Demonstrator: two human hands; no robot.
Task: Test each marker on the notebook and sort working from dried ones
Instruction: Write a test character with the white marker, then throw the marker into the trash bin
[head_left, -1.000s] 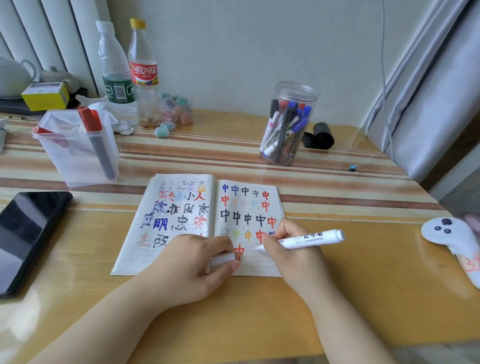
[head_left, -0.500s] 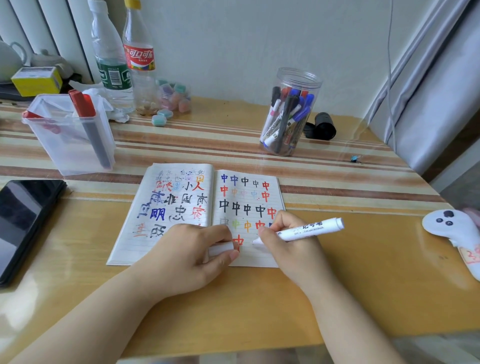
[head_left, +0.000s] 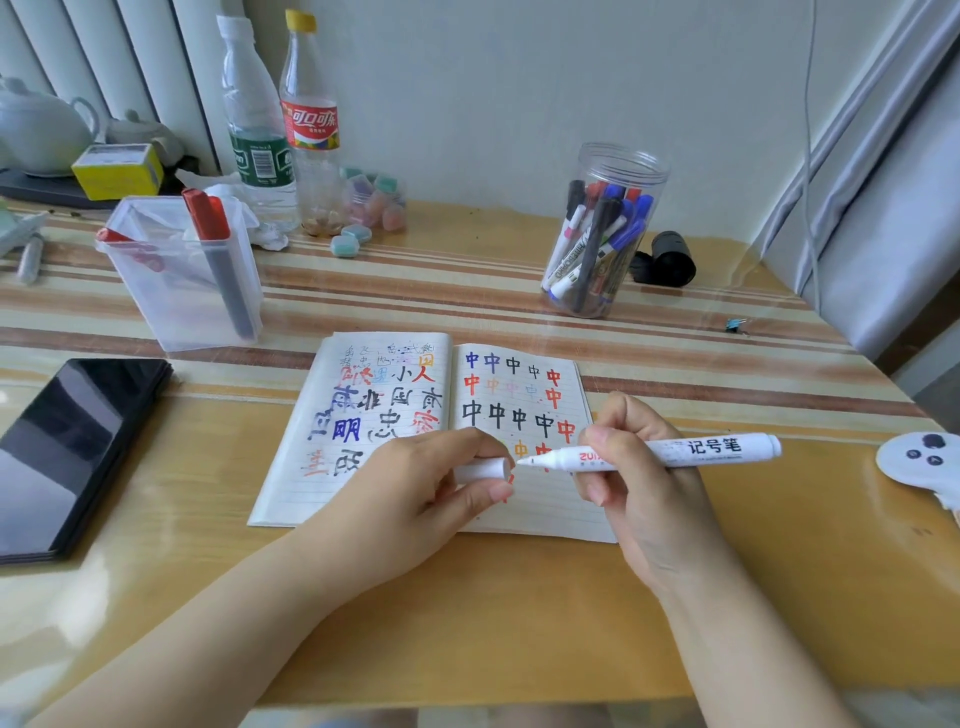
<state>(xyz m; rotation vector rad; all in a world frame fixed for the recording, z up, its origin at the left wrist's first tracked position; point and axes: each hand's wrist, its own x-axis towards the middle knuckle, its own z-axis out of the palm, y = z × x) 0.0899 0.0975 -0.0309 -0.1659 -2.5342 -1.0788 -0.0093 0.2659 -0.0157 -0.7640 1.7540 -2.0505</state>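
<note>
Lifting off the notebook page, the white marker now points at its cap, right hand gripping barrel, left hand pinching cap; beyond the notebook, marker jar right, plastic bin left.

White marker, white cap; notebook inked red, blue, black, orange; worktop brown-and-cream striped; box seemingly yellow.

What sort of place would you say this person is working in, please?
Most likely a home desk or table against a wall rather than a workshop: drink bottles and a teapot stand at the back, a curtain hangs to the right, and a phone lies beside the open notebook.
</note>
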